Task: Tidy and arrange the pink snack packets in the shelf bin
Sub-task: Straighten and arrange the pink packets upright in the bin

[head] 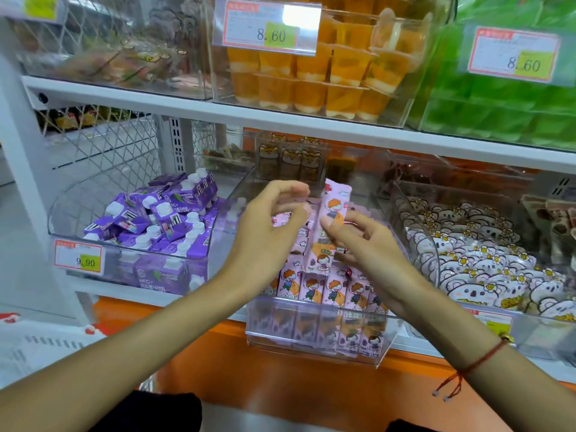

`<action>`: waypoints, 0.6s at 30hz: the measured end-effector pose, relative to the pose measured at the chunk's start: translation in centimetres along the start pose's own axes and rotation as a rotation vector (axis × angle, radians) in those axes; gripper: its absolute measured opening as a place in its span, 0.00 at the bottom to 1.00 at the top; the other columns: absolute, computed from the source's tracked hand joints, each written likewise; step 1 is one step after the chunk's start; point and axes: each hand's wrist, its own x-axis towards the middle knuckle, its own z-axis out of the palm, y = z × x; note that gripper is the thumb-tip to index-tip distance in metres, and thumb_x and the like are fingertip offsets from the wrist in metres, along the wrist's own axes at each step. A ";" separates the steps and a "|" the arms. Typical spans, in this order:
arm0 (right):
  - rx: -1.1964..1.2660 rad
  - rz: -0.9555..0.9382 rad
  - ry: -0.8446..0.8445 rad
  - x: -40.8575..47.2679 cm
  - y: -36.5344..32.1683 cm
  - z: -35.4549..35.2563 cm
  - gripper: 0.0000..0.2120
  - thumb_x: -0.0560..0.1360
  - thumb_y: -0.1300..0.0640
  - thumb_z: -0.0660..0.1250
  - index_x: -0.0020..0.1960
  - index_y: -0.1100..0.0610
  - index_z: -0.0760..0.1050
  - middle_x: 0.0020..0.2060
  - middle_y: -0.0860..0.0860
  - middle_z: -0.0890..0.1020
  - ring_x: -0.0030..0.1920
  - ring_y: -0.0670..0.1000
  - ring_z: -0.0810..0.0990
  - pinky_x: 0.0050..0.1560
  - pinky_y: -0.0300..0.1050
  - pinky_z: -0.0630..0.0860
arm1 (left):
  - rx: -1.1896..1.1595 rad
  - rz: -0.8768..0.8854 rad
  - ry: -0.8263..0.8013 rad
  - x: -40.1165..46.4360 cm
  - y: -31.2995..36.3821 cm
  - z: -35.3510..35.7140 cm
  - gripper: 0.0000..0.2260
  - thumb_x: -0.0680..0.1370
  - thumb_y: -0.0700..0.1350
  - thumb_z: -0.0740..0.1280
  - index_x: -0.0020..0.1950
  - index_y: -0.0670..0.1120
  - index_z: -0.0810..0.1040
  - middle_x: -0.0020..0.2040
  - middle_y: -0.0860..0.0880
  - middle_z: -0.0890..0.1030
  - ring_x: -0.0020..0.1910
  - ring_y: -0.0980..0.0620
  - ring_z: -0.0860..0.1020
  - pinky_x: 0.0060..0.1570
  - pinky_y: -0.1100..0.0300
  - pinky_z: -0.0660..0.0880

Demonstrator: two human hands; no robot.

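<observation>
A clear shelf bin (314,347) in the middle holds several pink snack packets (314,288) with a cartoon child, standing in a row at its front. My right hand (358,241) pinches one long pink packet (333,213) and holds it upright above the bin. My left hand (271,226) hovers just left of that packet with its fingers curled; it holds nothing that I can see. More pink packets lie loose behind the hands, partly hidden.
A bin of purple drink pouches (162,219) stands to the left, a bin of white bear-face packets (486,263) to the right. Above, a white shelf (187,104) carries orange jelly cups (314,73) and green packs (505,113). Price tags hang on bin fronts.
</observation>
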 end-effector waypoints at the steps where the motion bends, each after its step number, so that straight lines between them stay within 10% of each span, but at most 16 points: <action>1: 0.042 0.025 0.004 0.0 0.0 -0.1 0.12 0.74 0.52 0.69 0.55 0.56 0.78 0.38 0.43 0.85 0.40 0.40 0.83 0.37 0.31 0.76 | 0.040 -0.009 -0.036 -0.2 -0.1 0.1 0.15 0.76 0.34 0.66 0.52 0.55 0.75 0.54 0.57 0.79 0.54 0.62 0.78 0.50 0.69 0.75; 8: 0.113 0.008 0.073 -0.2 -0.2 0.3 0.16 0.72 0.55 0.72 0.57 0.61 0.76 0.47 0.57 0.85 0.43 0.50 0.85 0.40 0.38 0.80 | 0.199 -0.005 -0.114 -1.0 -0.8 0.8 0.18 0.69 0.46 0.76 0.52 0.57 0.73 0.51 0.62 0.76 0.50 0.61 0.75 0.41 0.67 0.75; 18: 0.127 -0.008 -0.017 0.0 -0.5 -0.7 0.10 0.79 0.53 0.63 0.58 0.52 0.78 0.54 0.46 0.84 0.55 0.45 0.80 0.58 0.41 0.75 | 0.184 -0.032 -0.119 -0.7 -0.9 0.3 0.09 0.77 0.45 0.69 0.51 0.58 0.72 0.51 0.63 0.79 0.49 0.66 0.78 0.51 0.62 0.77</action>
